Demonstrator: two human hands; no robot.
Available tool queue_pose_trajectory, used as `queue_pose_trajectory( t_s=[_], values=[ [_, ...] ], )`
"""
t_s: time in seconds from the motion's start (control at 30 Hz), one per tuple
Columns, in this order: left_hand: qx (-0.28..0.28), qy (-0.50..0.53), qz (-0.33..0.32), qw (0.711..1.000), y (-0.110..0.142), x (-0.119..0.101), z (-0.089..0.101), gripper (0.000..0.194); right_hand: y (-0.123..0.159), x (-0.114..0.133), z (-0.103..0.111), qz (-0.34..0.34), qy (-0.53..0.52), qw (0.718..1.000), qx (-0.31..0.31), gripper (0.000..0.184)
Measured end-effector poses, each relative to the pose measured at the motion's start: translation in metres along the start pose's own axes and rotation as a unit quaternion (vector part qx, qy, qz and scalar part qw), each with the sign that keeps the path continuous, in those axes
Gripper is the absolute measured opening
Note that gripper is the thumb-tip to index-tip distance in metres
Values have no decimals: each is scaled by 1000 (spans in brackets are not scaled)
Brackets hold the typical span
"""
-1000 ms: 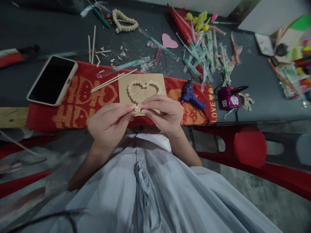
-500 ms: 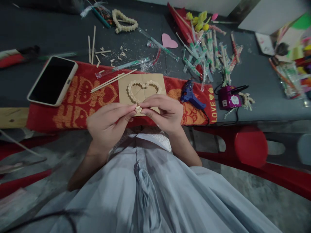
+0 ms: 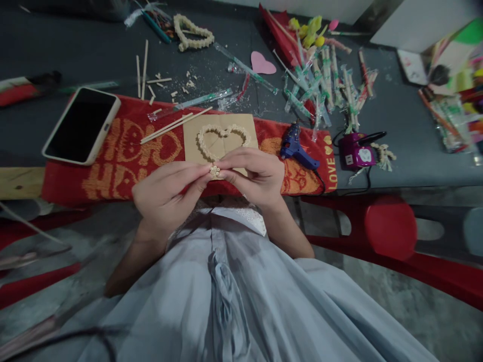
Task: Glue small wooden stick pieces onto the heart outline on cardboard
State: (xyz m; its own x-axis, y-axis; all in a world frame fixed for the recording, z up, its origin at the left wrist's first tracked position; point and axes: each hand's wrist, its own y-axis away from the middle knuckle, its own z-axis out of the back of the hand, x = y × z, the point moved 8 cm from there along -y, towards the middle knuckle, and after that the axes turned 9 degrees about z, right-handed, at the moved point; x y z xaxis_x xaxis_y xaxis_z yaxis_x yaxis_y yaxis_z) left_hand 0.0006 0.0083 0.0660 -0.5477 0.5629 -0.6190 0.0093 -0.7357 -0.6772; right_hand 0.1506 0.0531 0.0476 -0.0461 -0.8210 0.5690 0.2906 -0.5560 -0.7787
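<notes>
Between the fingertips of my left hand (image 3: 168, 193) and my right hand (image 3: 254, 176) is a small flower-shaped cluster of short wooden stick pieces (image 3: 215, 171). Both hands pinch it from opposite sides. Just beyond lies a brown cardboard square (image 3: 192, 146), and on it a heart outline made of little stick pieces (image 3: 204, 143); my fingers cover its lower part. A blue glue gun (image 3: 298, 148) rests on the red patterned towel (image 3: 162, 171), to the right of my right hand. Several long bare sticks (image 3: 166, 128) lie left of the cardboard.
A phone (image 3: 81, 125) lies at the left on the towel. Farther back are a thicker stick heart (image 3: 192, 35), a pink paper heart (image 3: 263, 63), and wrapped sticks (image 3: 324, 75). A purple box with a cable (image 3: 356, 151) stands right of the towel. A red stool (image 3: 390, 226) is below the table edge.
Both hands stay almost in place. The small cluster has turned slightly between the fingertips, and the left hand has shifted a little to the left.
</notes>
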Motion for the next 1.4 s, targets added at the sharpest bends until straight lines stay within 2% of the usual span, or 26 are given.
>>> queue_pose_trajectory(
  t_s=[0.13, 0.27, 0.37, 0.7, 1.0, 1.1, 1.4],
  values=[
    [8, -11, 1, 1000, 1, -2, -1, 31, 1, -3, -1, -17, -1, 1000, 12, 21],
    [-1, -8, -12, 1000, 1, -3, 0, 29, 1, 1, -1, -1, -1, 1000, 7, 20],
    [6, -12, -7, 1000, 2, -3, -1, 29, 0, 5, 0, 20, -1, 1000, -1, 15],
    [20, -61, 23, 998, 3, 0, -3, 17, 2, 0, -3, 3, 5, 1000, 5, 20],
    [-17, 1, 55, 998, 3, 7, 0, 18, 1, -5, -2, -33, -31, 999, 1, 20],
    [-6, -3, 64, 998, 4, 8, -1, 18, 2, -7, -3, -47, -23, 999, 12, 26],
    [-19, 8, 18, 1000, 5, 4, 2, 28, -2, -1, -3, -13, -74, 997, -19, 13]
  ],
)
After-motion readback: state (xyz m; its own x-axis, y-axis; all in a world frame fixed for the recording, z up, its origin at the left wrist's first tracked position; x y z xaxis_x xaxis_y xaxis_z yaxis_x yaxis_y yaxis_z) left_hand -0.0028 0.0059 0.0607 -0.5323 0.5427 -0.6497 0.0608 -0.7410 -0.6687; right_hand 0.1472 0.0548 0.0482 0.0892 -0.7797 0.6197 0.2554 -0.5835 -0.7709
